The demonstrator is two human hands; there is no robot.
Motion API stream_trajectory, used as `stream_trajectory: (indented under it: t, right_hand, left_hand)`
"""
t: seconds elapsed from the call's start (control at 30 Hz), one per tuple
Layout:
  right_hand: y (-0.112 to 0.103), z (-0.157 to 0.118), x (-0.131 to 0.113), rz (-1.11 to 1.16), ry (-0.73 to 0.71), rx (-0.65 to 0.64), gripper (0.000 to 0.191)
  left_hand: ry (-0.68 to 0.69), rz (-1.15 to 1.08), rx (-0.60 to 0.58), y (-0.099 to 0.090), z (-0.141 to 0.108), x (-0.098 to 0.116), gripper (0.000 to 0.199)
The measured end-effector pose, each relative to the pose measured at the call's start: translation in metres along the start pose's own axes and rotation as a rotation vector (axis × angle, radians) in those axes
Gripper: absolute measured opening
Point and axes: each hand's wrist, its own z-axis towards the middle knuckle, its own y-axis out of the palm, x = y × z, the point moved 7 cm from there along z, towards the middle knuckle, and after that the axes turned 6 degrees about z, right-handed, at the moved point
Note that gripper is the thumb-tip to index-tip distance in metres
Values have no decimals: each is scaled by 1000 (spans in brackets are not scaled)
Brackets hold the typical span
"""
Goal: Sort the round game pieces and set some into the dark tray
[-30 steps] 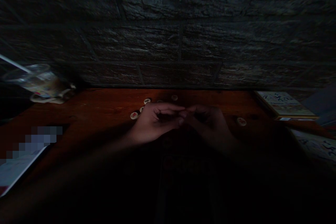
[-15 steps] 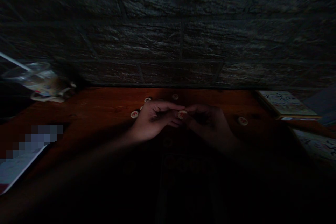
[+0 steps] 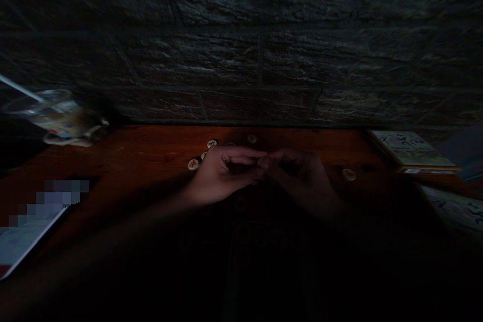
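Observation:
Over the wooden table, my left hand [image 3: 219, 176] and my right hand [image 3: 302, 176] meet at the fingertips, both closed in a pinch. The xiangqi piece between them is covered by thumbs and fingers now; its red character showed a moment ago. Just left of my left hand lie a red-marked piece [image 3: 193, 164] and a dark-marked piece [image 3: 212, 144], with others partly behind the hand. One more piece [image 3: 251, 139] rests beyond my fingers. To the right of my right hand is a red-marked piece [image 3: 349, 174]. Below, several pieces are barely visible in shadow.
A stone-block wall [image 3: 226, 60] rises behind the table [image 3: 158, 141]. At far left stands a clear plastic cup [image 3: 56, 110] with a straw. A partly pixelated flat item [image 3: 30, 236] lies lower left. Two flat patterned boxes [image 3: 415, 150] sit at right.
The thumbs have moved over the xiangqi piece, so its red face no longer shows. Both hands stay in nearly the same place.

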Motion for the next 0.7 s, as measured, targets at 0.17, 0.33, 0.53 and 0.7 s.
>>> stream_trajectory:
  t: [0.17,0.33,0.53,0.7]
  right_hand:
    - [-1,1,-2,2,-54,-9,11]
    - [-3,1,0,-28,-73,1,9]
    - [-5,0,11,-9,-42,29,16]
    - [-5,0,16,20,4,36,17]
  left_hand:
    - [-93,-122,55,-1,-1,-12,29]
    - [-137,-162,48,-1,-2,-14,27]
    - [-207,-122,11,1,-3,-12,24]
    - [-218,-148,-16,2,-4,-11,24]
